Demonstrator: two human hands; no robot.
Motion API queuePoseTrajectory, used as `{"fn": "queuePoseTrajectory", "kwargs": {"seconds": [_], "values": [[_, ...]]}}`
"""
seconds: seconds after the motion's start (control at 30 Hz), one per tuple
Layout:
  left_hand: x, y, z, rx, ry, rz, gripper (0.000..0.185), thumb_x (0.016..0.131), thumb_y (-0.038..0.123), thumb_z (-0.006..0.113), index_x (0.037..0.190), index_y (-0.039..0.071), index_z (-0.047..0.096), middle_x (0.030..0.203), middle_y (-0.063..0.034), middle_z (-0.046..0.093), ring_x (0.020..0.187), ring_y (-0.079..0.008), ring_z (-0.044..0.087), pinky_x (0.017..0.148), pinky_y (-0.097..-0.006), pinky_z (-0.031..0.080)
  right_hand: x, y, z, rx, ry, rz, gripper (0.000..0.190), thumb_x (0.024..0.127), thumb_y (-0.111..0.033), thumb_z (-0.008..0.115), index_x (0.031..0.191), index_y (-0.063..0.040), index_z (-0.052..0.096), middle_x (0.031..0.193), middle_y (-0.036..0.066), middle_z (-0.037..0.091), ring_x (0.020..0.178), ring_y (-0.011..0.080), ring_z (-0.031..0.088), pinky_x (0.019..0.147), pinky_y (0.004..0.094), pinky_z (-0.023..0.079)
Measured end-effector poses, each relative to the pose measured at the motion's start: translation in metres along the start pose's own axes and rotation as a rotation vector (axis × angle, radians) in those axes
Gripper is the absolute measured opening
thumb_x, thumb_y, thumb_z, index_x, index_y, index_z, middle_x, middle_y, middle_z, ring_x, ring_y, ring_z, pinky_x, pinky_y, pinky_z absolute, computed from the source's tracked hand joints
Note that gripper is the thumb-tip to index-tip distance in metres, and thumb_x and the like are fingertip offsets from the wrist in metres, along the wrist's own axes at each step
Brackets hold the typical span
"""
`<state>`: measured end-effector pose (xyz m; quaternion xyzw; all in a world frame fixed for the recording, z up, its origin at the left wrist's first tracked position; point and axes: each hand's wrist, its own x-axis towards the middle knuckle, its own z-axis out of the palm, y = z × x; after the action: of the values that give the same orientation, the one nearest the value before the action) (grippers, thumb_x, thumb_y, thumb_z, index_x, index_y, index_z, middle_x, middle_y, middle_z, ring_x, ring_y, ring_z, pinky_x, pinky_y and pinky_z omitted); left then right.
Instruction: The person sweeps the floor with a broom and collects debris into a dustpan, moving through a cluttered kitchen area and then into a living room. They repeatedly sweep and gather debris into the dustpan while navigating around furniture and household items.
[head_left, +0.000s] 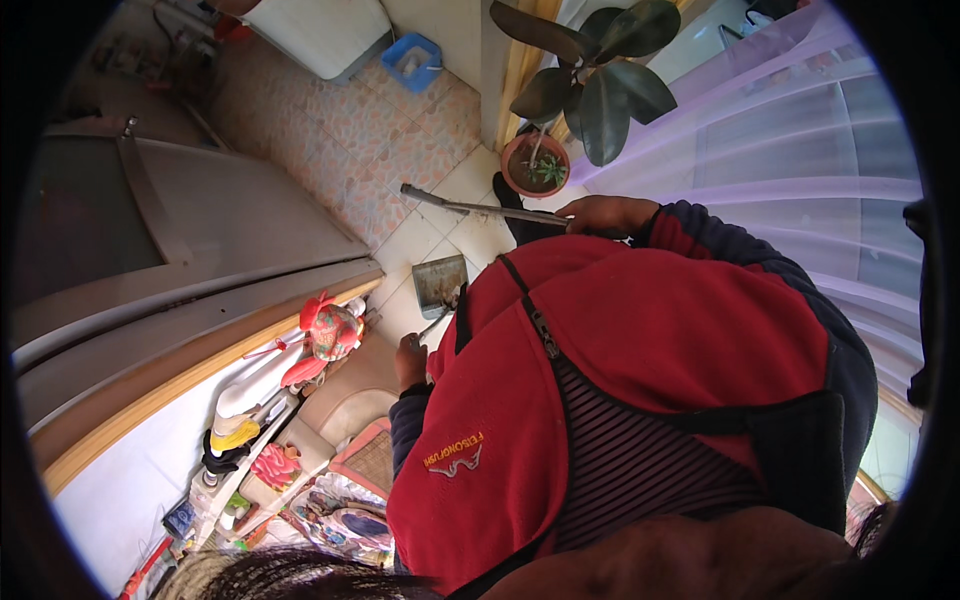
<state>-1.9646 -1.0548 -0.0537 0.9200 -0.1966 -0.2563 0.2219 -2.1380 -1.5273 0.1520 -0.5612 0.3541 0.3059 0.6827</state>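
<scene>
My left hand (411, 361) is closed around the thin handle of a dustpan (435, 279), low on the left side of my body. The dustpan rests on pale floor tiles, its pan dark and dirty, with some debris near the handle end. Part of it is hidden behind my red jacket (510, 375). In my right hand (611, 214) is a long, thin grey stick-like tool (495, 210), slightly bent, pointing leftward across the floor. What kind of tool it is, I cannot tell. A dark shoe (507, 191) shows just beyond it.
A potted rubber plant (535, 165) stands ahead, beside a sheer purple curtain (750, 180). A blue plastic basin (412, 61) sits farther off by a white appliance (319, 34). To the left is a door (247, 202); a cluttered shelf (255, 480) lies lower left.
</scene>
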Motion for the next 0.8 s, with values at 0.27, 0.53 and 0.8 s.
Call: {"fn": "queuePoseTrajectory", "kwargs": {"seconds": [0.27, 0.53, 0.8], "values": [[-0.006, -0.002, 0.000, -0.066, -0.035, -0.053, 0.035, 0.073, 0.013, 0.064, 0.107, 0.007, 0.059, 0.095, -0.0203, 0.065, 0.090, -0.0378, 0.062, 0.076, -0.0440, 0.050, 0.005, 0.020, -0.003, -0.050, -0.033, 0.032, 0.040, 0.079, -0.010, 0.059, 0.118, 0.002, 0.055, 0.099, 0.007, 0.062, 0.088, 0.0114, 0.057, 0.077, 0.0256, 0.046], [-0.011, -0.003, 0.004, -0.037, -0.004, -0.023, 0.037, 0.073, 0.013, 0.065, 0.109, 0.009, 0.058, 0.095, -0.0204, 0.065, 0.090, -0.0383, 0.062, 0.077, -0.0449, 0.050, 0.001, 0.012, 0.001, -0.316, 0.068, 0.017, 0.046, 0.077, -0.015, 0.061, 0.121, -0.001, 0.055, 0.102, 0.008, 0.063, 0.091, 0.0139, 0.057, 0.082, 0.0262, 0.045], [-0.029, 0.022, 0.003, 0.049, -0.041, -0.122, 0.031, 0.076, 0.011, 0.063, 0.107, 0.009, 0.057, 0.099, -0.0161, 0.064, 0.092, -0.0366, 0.061, 0.077, -0.0448, 0.049, 0.020, 0.014, -0.001, -0.299, 0.009, 0.037, 0.042, 0.079, -0.013, 0.056, 0.120, -0.003, 0.056, 0.086, 0.005, 0.061, 0.078, 0.0119, 0.056, 0.071, 0.0264, 0.046]]}}
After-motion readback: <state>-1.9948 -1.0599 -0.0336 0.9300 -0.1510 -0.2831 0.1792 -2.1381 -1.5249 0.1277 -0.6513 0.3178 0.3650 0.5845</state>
